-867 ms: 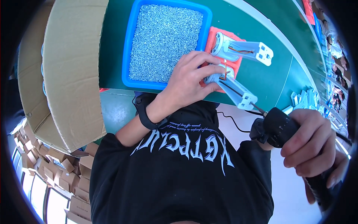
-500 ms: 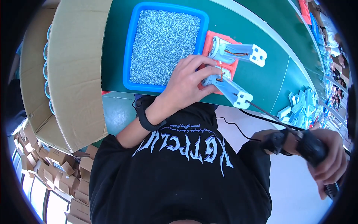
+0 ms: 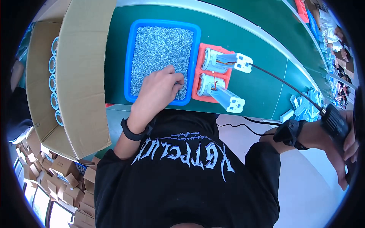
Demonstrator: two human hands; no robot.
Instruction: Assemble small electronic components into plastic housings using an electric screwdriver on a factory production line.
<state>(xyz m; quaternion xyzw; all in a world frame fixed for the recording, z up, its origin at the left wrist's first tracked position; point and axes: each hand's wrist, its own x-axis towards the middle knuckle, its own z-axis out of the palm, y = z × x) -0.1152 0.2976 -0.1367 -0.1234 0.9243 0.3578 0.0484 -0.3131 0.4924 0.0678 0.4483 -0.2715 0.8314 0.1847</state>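
Note:
My left hand point(image 3: 159, 90) is over the blue tray point(image 3: 128, 57), its fingers pinched together at the small silver screws point(image 3: 163, 45). Whatever sits between thumb and forefinger is too small to make out. At the far right, my right hand point(image 3: 348, 142) is wrapped round a black electric screwdriver point(image 3: 334, 121). Its long thin shaft point(image 3: 281, 80) reaches left to the end of the upper white housing point(image 3: 239, 62). A lower white housing point(image 3: 227, 99) sits beside it. Both have round bases and thin coloured wires, and rest in a red foam holder point(image 3: 227, 78).
Left of the tray stands a tall cardboard box point(image 3: 81, 76) with several white rings point(image 3: 54, 100) inside. Loose white parts point(image 3: 302, 106) are piled on the green table point(image 3: 262, 49) at right. A black cable point(image 3: 243, 127) hangs near the table's front edge. Cartons lie lower left.
My left hand has let go of the lower housing and moved left into the screw tray. The screwdriver's shaft has shifted from the lower housing to the end of the upper one.

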